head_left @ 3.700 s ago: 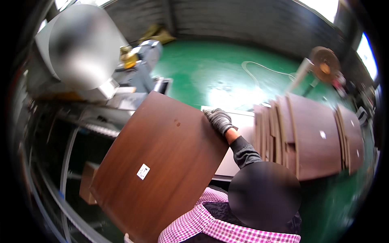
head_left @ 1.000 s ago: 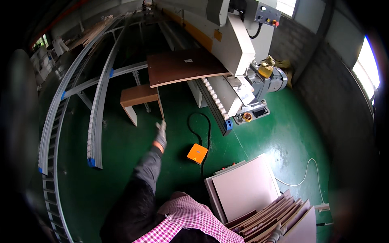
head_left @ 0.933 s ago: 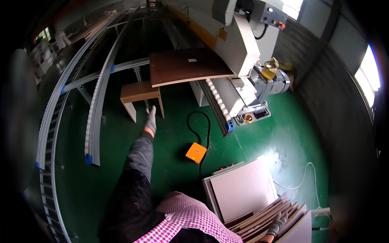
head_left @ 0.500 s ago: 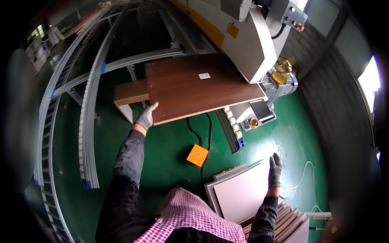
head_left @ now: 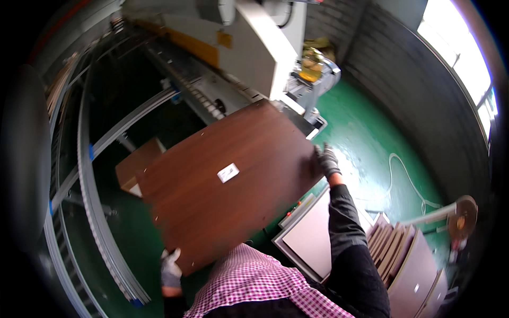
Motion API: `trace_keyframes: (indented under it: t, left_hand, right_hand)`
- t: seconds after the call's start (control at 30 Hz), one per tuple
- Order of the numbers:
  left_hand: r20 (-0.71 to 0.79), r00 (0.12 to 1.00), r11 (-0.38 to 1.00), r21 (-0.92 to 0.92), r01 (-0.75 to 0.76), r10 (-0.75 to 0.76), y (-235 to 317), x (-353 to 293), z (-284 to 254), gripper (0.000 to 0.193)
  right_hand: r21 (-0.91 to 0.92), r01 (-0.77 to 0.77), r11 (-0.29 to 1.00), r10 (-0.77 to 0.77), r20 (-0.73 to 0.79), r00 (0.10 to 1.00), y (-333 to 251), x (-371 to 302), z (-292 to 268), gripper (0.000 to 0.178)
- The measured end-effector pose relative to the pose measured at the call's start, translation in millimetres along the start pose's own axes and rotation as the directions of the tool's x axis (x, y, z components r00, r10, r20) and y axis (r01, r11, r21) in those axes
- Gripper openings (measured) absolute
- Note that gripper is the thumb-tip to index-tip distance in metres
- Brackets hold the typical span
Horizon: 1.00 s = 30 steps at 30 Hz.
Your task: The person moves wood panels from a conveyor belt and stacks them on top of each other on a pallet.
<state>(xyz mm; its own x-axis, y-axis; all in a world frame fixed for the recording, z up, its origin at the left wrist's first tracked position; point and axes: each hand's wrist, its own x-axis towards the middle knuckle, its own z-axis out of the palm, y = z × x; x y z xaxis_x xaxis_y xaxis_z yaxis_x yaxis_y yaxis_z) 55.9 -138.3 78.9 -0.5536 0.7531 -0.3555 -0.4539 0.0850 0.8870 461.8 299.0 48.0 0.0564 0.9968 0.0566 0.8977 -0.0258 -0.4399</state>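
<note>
Brown wood-grain panel (head_left: 234, 194), rectangular, one white label (head_left: 228, 173).

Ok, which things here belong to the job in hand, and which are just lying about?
Belongs to it:
brown panel, left hand and right hand at its edges
probably the white machine and stacked panels nearby

Seemingly lying about:
white cable on the floor
small brown stand

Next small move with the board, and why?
Probably ease the dark-brown rectangular wood-grain board toward the body: the gloved left hand is at its near-left corner, the gloved right hand at its right edge, and its far corner looks close to the white box-shaped machine housing, though I can't tell whether they touch.
</note>
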Motion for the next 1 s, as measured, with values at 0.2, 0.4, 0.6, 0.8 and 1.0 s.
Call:
trace_keyframes:
  t: [0.2,0.4,0.6,0.8,1.0]
  left_hand:
    - [-0.365,0.907,0.948,0.149,0.282,-0.212,13,-4,-9,0.040]
    - [-0.276,0.926,0.790,0.492,0.365,-0.256,44,4,25,0.053]
    - [0.442,0.895,0.578,0.744,-0.335,-0.050,-3,15,130,0.048]
    - [0.657,0.695,0.854,0.506,-0.120,-0.291,-144,-72,283,0.024]
    - [0.651,0.631,0.829,0.559,-0.024,-0.421,-265,-205,357,0.018]
  right_hand:
    - [0.163,-0.210,0.964,0.198,0.089,0.976,39,-95,-2,0.056]
    - [0.290,-0.541,0.789,0.552,0.050,0.832,93,-229,-84,0.054]
    - [0.269,-0.502,0.822,0.569,-0.401,0.718,231,-382,-163,0.050]
    - [0.457,-0.789,0.411,0.905,-0.312,0.291,380,-557,-258,0.051]
    - [0.408,-0.892,0.196,0.953,-0.292,0.076,551,-673,-302,0.049]
